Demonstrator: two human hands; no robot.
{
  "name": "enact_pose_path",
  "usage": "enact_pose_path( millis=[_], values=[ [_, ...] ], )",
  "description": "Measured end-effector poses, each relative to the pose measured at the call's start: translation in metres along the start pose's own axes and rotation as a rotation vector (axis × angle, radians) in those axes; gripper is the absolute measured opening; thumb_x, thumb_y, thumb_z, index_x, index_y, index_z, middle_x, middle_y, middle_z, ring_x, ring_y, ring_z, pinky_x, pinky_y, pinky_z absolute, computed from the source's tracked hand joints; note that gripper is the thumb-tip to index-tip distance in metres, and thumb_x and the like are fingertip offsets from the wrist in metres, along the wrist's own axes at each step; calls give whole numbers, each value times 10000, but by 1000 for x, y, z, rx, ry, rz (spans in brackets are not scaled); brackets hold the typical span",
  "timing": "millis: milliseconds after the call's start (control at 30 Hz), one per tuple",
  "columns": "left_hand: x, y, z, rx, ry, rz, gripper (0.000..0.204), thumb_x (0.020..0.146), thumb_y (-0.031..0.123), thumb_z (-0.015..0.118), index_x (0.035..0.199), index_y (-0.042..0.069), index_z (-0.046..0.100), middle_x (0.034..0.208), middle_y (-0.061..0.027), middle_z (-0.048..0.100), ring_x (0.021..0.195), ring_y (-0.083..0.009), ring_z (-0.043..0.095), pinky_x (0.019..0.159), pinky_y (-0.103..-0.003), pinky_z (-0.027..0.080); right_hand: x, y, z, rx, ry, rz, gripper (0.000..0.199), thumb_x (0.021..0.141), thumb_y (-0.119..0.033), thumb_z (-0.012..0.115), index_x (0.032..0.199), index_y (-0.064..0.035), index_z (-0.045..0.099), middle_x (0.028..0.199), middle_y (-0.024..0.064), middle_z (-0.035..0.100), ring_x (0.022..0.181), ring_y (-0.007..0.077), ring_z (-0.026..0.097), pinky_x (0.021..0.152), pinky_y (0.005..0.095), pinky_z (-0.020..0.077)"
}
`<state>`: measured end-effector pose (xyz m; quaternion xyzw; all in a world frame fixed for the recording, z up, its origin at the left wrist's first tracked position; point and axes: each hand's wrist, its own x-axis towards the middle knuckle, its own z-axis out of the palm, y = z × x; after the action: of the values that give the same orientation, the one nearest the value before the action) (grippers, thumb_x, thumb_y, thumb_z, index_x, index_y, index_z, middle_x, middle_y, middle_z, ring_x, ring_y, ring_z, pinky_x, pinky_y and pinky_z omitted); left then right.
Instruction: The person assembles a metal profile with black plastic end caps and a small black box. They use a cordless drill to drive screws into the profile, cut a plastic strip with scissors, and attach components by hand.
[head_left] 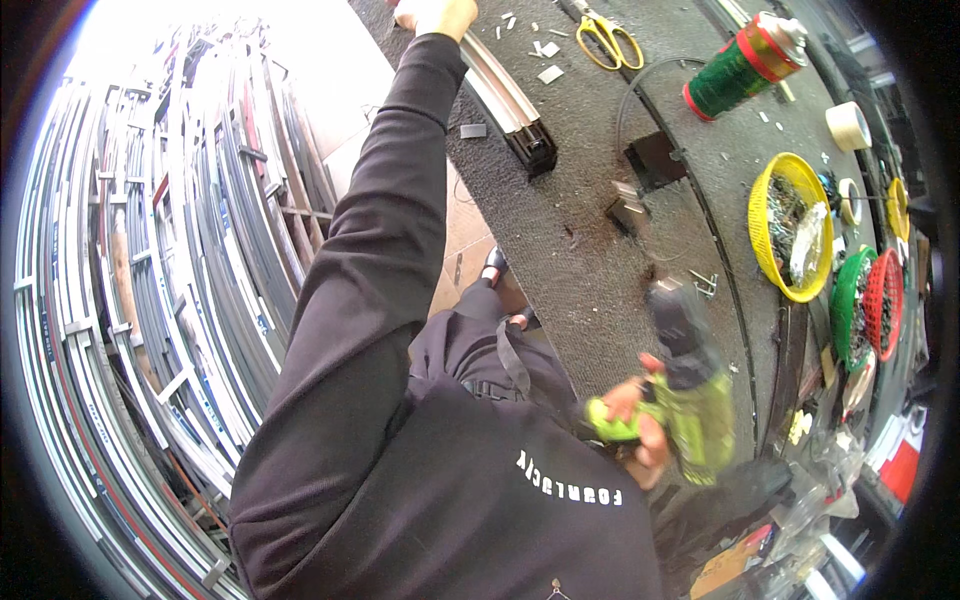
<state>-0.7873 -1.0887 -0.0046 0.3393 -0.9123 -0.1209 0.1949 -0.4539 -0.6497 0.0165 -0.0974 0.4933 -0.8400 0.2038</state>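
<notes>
Right hand (640,425) wraps the grip of the lime-green and grey cordless drill (690,400), close to the body, blurred, over the dark carpeted bench (580,240). Farther off, left hand (435,15) presses the long grey aluminium profile (505,95); better kept firmly pinned, drill square

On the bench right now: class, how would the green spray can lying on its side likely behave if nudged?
The green spray can lies on its side and is round, so it would probably roll. The dark bench mat looks rough, which may slow it. It looks rigid, probably metal.
</notes>
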Motion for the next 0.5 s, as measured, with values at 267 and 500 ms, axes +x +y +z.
enact_pose_path(
  millis=[267, 500],
  values=[
    [31, -33, 28, -81, 25, -4, 951, 722, 357, 659, 1394, -228, 326, 1369, -445, 429, 1192, -482, 586, 1003, -437, 504, -101, -66, -34, -1534, 1036, -43, 343, 831, -134, 825, 1073, 71, 695, 901, 114, 724, 778, 192, 654, 788, 360, 527],
    [32, -91, 12, -606, -503, 86, 271, 787, 350, 725, 909, 115, 780, 927, -45, 718, 912, -175, 632, 831, -342, 465, -86, -32, -68, -1435, 1282, 101, 642, 629, -6, 798, 1258, -67, 685, 1167, 192, 715, 1063, 349, 696, 908, 394, 511]
  ],
)
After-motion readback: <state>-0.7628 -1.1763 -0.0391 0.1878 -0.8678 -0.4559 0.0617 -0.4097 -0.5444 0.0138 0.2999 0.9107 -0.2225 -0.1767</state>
